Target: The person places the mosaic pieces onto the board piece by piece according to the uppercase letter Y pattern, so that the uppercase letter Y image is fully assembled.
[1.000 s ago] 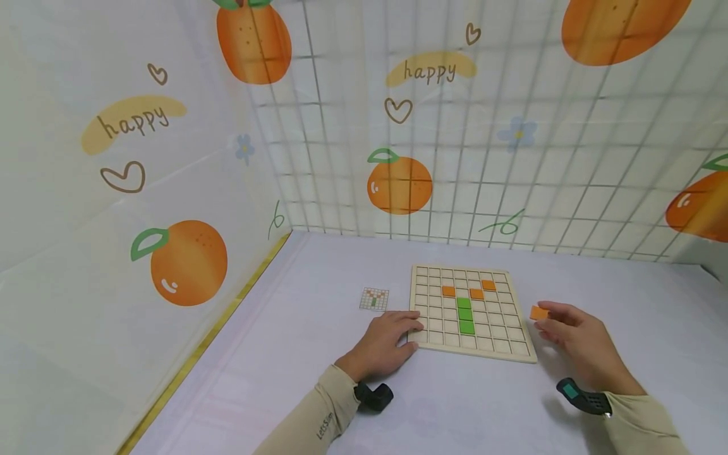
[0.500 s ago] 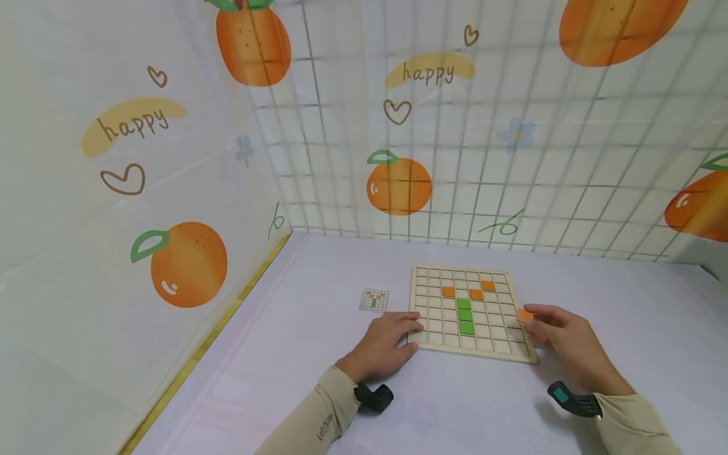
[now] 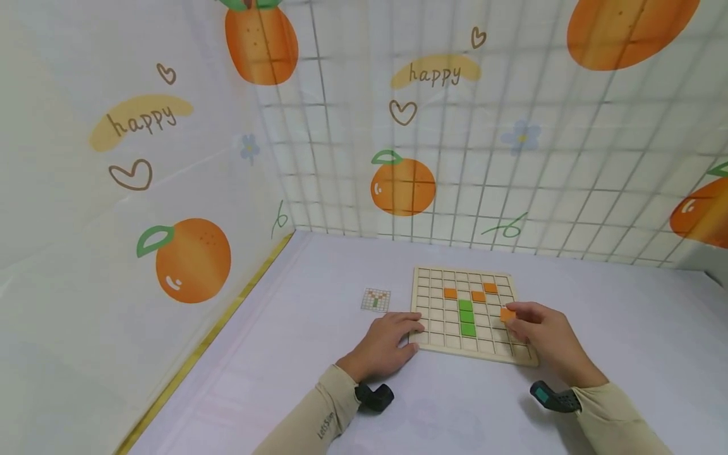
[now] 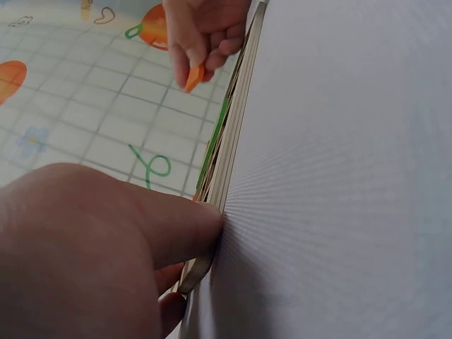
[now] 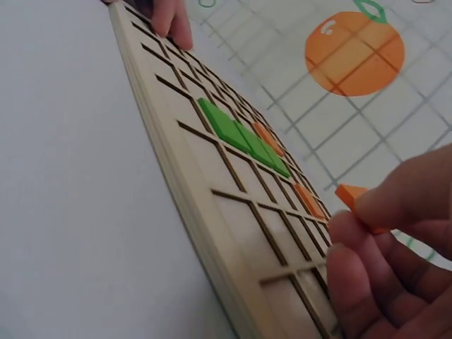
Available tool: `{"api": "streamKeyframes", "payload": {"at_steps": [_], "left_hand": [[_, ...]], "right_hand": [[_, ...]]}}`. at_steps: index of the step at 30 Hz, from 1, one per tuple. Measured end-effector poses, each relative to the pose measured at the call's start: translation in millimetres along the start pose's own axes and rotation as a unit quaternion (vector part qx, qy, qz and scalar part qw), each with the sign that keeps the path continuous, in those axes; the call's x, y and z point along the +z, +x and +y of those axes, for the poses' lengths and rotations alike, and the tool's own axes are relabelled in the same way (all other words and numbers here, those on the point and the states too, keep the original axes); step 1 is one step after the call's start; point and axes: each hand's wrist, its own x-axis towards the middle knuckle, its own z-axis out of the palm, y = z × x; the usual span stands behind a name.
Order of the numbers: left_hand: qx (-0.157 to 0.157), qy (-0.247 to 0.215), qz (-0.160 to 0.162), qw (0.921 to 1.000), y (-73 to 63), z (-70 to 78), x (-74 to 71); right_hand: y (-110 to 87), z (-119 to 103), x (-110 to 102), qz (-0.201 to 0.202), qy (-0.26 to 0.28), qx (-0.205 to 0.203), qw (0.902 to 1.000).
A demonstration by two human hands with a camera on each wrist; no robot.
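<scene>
My right hand (image 3: 560, 338) pinches an orange square tile (image 3: 507, 315) between thumb and fingertips. It holds the tile above the right part of a wooden grid board (image 3: 435, 338). In the right wrist view, the orange tile (image 5: 351, 198) is tilted and raised off the grid. My left hand (image 3: 385, 344) rests at the board's left edge, fingers on the rim. Its thumb (image 4: 183, 224) touches the board's side in the left wrist view. Set in the grid are green tiles (image 3: 467, 317) in a column, with orange tiles (image 3: 478, 296) above them and to either side.
A small printed card (image 3: 376, 299) with a coloured grid pattern lies left of the board on the white table (image 3: 296, 328). Behind stands a curtain (image 3: 341, 126) printed with oranges over a wire grid. Another printed panel (image 3: 68, 253) closes off the left side.
My right hand has moved left with the orange tile, from beside the board to over its right columns. My left hand stays on the board's left edge.
</scene>
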Motion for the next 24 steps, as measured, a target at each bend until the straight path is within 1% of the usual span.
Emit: {"api": "streamKeyframes", "payload": {"at_steps": [4,8,13,17,19,24], "left_hand": [[0.001,-0.002,-0.003,1.0,-1.9,-2.4,2.1],[0.007,0.002,0.001,1.0,-3.6,-3.6,4.5],[-0.007,-0.017,0.003,0.9998,-5.4,-2.3,5.1],[-0.017,-0.036,0.011,0.9991,-2.4,-0.5,3.8],[-0.021,-0.043,0.016,0.9987,0.0,0.9,2.0],[-0.032,-0.035,0.026,0.9985,5.3,3.1,0.9]], "right_hand": [[8.2,-9,10,-0.016,-0.001,-0.014,0.9998],[16.0,-16,19,-0.015,0.006,-0.023,0.9996],[25.7,-18,28,-0.024,0.021,-0.041,0.9986],[34.1,-19,32,-0.028,0.027,-0.058,0.9976],[39.2,-21,32,-0.026,0.028,-0.06,0.9975],[52.8,-24,37,-0.022,0.039,-0.058,0.9973]]}}
